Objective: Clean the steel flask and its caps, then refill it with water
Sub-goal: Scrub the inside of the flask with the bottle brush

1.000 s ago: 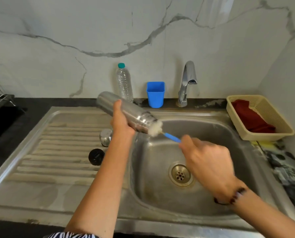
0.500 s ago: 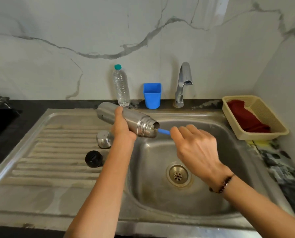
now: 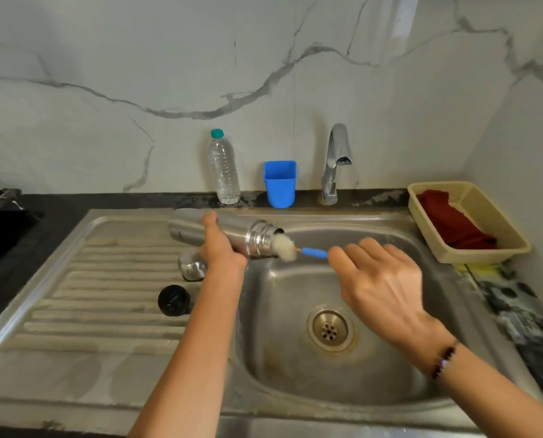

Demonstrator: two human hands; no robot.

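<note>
Your left hand [image 3: 220,248] gripping steel flask [image 3: 232,237] sideways, frame centre, over sink [image 3: 295,374] rim. Your right hand [image 3: 377,279] pinching blue bottle brush [image 3: 298,249], bristles poking from flask mouth. Caps [image 3: 191,266] lying lower left.

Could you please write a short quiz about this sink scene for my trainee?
1. True or false: the left hand grips the steel flask.
2. Where do the two caps lie? A) in the basin B) on the draining board C) in the basket
3. Fill in: the right hand holds a blue-handled ____ at the flask's mouth.

Key: 1 true. 2 B: the steel cap and the black cap lie on the ribbed draining board. 3 brush.
</note>
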